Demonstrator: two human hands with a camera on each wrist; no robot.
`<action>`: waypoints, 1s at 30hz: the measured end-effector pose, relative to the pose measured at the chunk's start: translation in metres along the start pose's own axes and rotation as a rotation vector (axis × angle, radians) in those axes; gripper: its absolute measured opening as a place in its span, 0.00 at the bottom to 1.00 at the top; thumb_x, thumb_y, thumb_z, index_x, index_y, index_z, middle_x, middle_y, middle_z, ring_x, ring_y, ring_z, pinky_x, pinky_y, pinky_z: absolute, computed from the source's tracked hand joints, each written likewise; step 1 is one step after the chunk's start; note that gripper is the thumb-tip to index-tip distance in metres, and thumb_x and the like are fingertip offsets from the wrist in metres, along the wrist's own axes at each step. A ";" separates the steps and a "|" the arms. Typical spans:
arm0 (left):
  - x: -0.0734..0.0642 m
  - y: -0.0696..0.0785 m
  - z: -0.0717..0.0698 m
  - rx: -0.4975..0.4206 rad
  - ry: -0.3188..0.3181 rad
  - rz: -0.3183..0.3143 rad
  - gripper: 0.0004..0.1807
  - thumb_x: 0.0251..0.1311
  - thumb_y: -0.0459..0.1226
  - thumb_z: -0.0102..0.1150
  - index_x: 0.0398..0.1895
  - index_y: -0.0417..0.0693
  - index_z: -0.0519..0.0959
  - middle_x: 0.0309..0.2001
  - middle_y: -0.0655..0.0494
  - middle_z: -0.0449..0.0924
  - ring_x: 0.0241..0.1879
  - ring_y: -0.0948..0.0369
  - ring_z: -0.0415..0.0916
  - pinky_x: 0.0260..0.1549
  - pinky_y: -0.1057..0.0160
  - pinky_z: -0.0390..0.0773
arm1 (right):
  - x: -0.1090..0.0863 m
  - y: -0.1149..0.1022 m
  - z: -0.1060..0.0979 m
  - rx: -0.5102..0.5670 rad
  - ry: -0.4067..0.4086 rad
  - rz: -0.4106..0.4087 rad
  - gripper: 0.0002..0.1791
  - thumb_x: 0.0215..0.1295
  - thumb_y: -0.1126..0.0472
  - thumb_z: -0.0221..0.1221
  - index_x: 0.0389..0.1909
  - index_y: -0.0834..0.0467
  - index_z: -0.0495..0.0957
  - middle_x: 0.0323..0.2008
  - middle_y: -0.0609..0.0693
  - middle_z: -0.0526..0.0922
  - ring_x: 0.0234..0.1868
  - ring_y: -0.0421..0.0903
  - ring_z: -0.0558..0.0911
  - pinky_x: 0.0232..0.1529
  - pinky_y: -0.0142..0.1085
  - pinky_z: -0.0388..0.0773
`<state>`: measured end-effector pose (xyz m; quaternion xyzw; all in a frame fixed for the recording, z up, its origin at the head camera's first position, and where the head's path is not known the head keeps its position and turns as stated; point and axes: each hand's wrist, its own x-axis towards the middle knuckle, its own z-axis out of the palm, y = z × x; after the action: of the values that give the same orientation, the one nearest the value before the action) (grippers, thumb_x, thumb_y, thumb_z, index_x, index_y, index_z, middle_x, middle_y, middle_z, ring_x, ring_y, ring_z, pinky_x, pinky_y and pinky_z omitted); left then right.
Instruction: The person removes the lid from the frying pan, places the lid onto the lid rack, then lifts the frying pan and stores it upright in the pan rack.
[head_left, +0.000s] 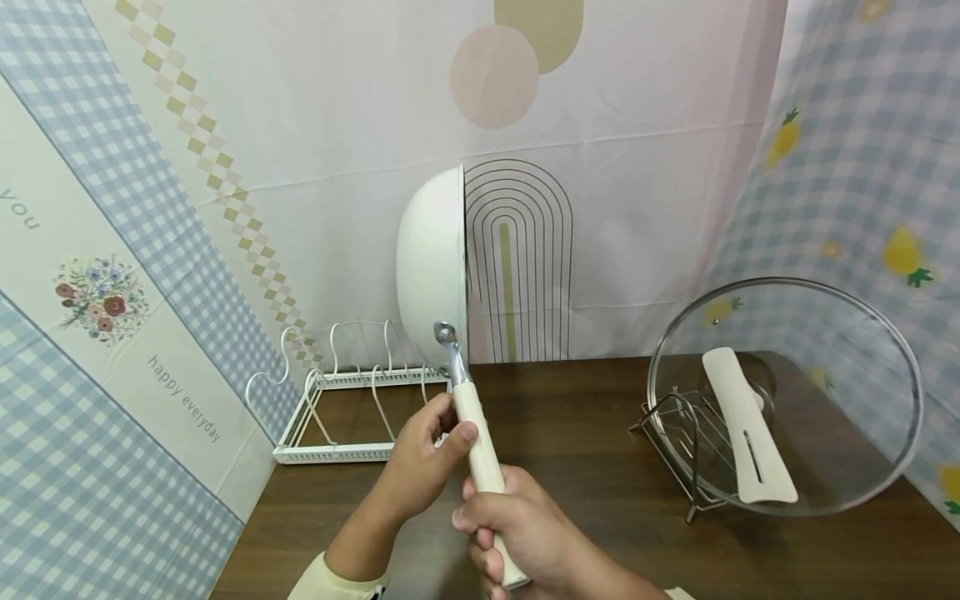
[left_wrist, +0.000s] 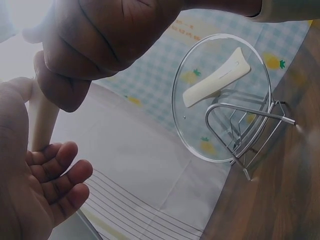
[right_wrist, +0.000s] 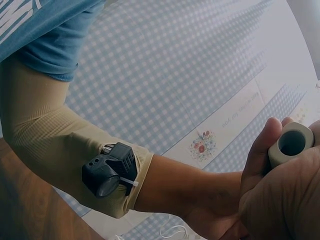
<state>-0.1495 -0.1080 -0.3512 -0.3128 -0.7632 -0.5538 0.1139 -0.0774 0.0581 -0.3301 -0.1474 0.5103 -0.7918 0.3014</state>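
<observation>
A white wok [head_left: 431,250] stands tipped on edge in the head view, its open side facing right, overlapping the right end of a white wire rack [head_left: 337,452]. Its cream handle [head_left: 480,442] slants down toward me from a metal joint. My right hand [head_left: 525,525] grips the handle's lower part, fingers wrapped round it. Higher up, my left hand [head_left: 427,458] pinches the handle near the joint, thumb on top and fingers behind. In the right wrist view the hollow handle end [right_wrist: 292,143] pokes out of the right hand.
On the right, a glass lid [head_left: 847,400] with a cream grip [head_left: 750,433] leans in a metal wire stand [head_left: 693,467]. The brown wooden table [head_left: 577,425] meets a patterned cloth wall [head_left: 637,208] behind and gingham cloth at both sides.
</observation>
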 end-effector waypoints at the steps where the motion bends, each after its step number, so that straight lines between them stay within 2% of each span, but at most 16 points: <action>1: 0.000 0.000 0.000 0.002 0.001 0.001 0.07 0.66 0.45 0.52 0.38 0.52 0.72 0.31 0.56 0.74 0.31 0.60 0.70 0.29 0.63 0.73 | 0.000 0.000 0.000 0.000 0.001 -0.001 0.10 0.53 0.68 0.55 0.28 0.57 0.62 0.10 0.44 0.65 0.07 0.37 0.66 0.09 0.32 0.65; 15: 0.001 0.003 -0.004 0.028 0.006 0.011 0.08 0.66 0.46 0.50 0.38 0.52 0.72 0.31 0.56 0.73 0.32 0.59 0.70 0.29 0.62 0.73 | 0.001 -0.001 0.003 -0.002 -0.006 -0.006 0.09 0.53 0.67 0.55 0.28 0.57 0.62 0.10 0.44 0.65 0.07 0.38 0.66 0.08 0.32 0.64; 30: 0.011 -0.001 0.001 0.036 0.028 0.009 0.09 0.67 0.46 0.50 0.38 0.51 0.72 0.31 0.55 0.73 0.30 0.60 0.70 0.28 0.63 0.73 | 0.005 -0.009 -0.011 0.003 -0.036 0.005 0.10 0.53 0.67 0.55 0.30 0.57 0.62 0.10 0.44 0.65 0.07 0.38 0.67 0.08 0.32 0.65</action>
<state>-0.1582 -0.1031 -0.3467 -0.3063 -0.7701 -0.5436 0.1327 -0.0902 0.0651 -0.3275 -0.1598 0.5041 -0.7890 0.3127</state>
